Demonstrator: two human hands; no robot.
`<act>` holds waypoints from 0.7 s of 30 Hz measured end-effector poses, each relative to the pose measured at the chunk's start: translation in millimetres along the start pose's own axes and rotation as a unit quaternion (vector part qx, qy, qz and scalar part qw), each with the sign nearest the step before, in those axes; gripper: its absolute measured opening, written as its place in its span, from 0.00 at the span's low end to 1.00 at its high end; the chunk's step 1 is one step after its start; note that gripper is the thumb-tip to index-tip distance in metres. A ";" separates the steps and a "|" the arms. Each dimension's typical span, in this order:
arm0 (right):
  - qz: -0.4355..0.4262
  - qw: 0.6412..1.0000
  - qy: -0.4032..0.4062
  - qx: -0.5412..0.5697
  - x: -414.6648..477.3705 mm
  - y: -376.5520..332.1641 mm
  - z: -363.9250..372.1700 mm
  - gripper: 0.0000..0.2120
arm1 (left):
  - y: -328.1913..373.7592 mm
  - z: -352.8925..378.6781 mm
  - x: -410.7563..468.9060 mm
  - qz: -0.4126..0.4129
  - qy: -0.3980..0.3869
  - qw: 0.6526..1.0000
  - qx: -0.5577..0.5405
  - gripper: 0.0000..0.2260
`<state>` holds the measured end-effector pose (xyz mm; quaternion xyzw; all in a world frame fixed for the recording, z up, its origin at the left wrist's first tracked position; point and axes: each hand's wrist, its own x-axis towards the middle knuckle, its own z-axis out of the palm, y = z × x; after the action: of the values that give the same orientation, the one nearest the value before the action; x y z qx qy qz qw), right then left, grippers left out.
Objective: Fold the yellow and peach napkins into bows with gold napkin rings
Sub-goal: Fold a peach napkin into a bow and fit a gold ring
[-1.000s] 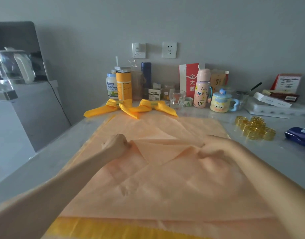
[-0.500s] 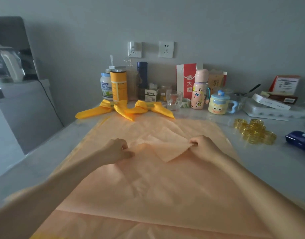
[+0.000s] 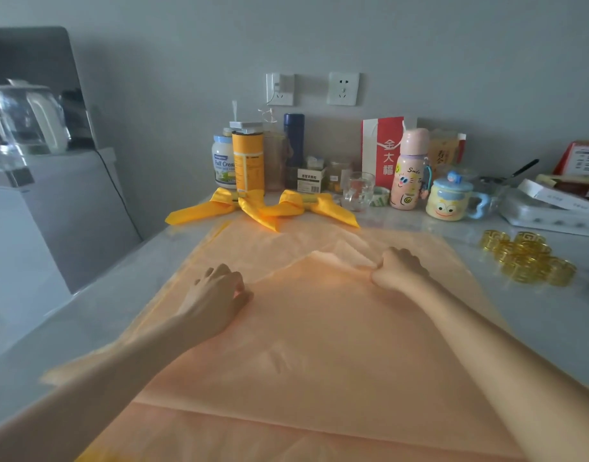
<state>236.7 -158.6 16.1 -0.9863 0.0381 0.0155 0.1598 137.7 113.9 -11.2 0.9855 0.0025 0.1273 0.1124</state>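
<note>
Peach napkin [image 3: 319,345] spread on table [image 3: 113,288], right hand [image 3: 398,268] pinching its folded-back edge, left hand [image 3: 216,291] resting on it, fingers loosely bent, yellow bows [image 3: 260,208] behind

I read this as a home, likely a kitchen or dining corner. Beyond the left grip [image 3: 216,291] and right grip [image 3: 398,268], the table [image 3: 553,311] carries a milk powder tub [image 3: 224,165], a pink cartoon bottle [image 3: 409,168], a lidded cartoon mug [image 3: 449,201] and a drinking glass [image 3: 358,191] under two wall sockets [image 3: 343,89]. Far left of the left grip stands a glass kettle [image 3: 30,118].
</note>
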 end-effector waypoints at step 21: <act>0.009 0.994 -0.037 0.099 16.8 23.9 -5.8 0.10 | 23.4 0.6 32.9 -0.134 -0.099 0.966 -0.200 0.09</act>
<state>251.6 -184.2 13.4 -0.9639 0.0423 0.0495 0.2581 169.1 92.0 1.7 0.9413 0.0978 0.0104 0.3228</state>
